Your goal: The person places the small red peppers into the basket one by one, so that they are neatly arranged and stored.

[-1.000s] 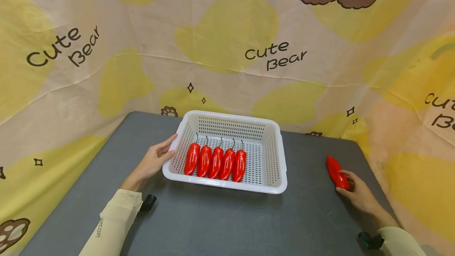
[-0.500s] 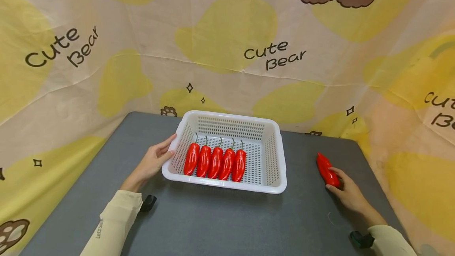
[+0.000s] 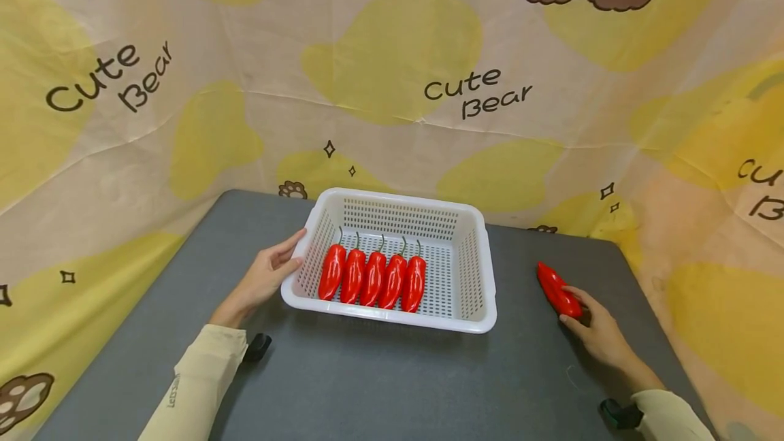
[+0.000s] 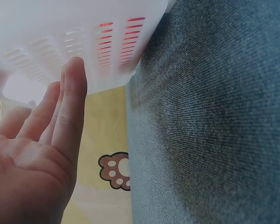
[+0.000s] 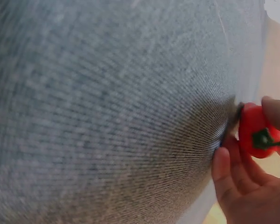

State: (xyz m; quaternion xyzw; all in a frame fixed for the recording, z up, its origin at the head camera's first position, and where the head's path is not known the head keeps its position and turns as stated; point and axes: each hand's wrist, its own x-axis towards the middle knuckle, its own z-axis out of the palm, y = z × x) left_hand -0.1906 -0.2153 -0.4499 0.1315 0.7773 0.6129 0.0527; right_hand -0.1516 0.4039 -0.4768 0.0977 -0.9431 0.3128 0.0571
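Observation:
A white plastic basket (image 3: pixel 392 318) with slotted walls contains several glossy red peppers (image 3: pixel 372 278), lined up side by side with green stems pointing away from me. My left hand (image 3: pixel 265 278) touches the basket's left end. Its fingers lie straight against the slotted outer wall (image 4: pixel 91 44) in the left wrist view. To the right of the basket, my right hand (image 3: pixel 600 332) holds another red pepper (image 3: pixel 557 290) between thumb and fingers, low over the table. The right wrist view shows this pepper's green stem (image 5: pixel 266 139); the right fingers (image 5: pixel 221 163) curve beneath it.
A dark grey table (image 3: pixel 392 386) with rounded back corners carries everything. Behind it and at both sides hangs a cream and yellow printed cloth (image 3: pixel 392 87) with bear motifs. Table surface shows between the basket and the right hand.
My right hand has moved left with the red pepper in its grip, a short way toward the basket. The left hand and the basket keep their place.

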